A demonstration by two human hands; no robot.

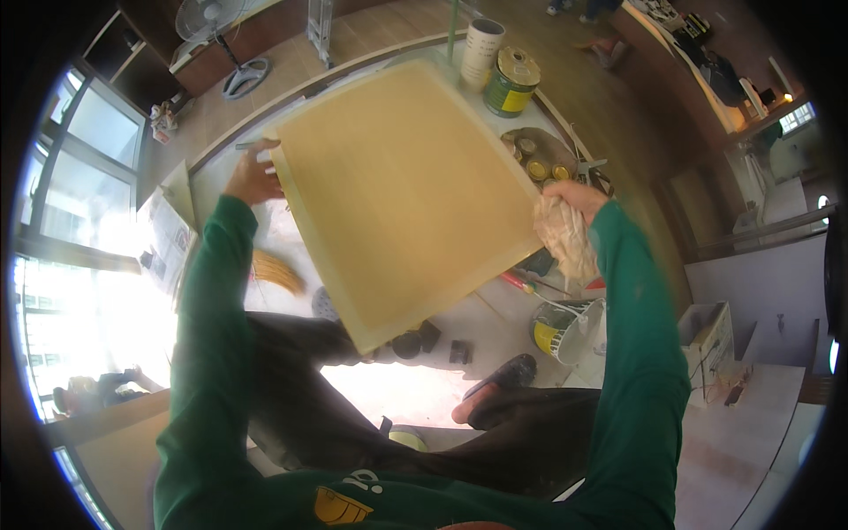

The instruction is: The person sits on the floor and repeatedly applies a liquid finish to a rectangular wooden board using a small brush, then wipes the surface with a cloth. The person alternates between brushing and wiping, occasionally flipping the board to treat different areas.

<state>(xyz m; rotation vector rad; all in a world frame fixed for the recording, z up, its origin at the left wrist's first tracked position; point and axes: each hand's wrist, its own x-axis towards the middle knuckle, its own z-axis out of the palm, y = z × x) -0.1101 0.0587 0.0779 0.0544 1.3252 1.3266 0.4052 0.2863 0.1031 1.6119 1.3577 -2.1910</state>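
Note:
A large square tan panel (402, 194) with a paler border is held up, tilted, in front of me. My left hand (254, 177) grips its left edge, and a short thin grey-green piece sticks out by those fingers. At the right corner, my right hand (579, 196) is closed round a crumpled beige cloth (565, 237) and is up against the panel's edge. The cloth hangs below that hand and hides the fingers in part. Much of the work surface behind the panel is hidden.
Beyond the panel stand a white patterned cup (482, 55) and a green metal can (512, 84). Small jars (537, 170) sit to the right. A tipped paint bucket (565, 331) lies near my right forearm, straw bristles (276, 272) by my left. A fan (212, 22) stands far left.

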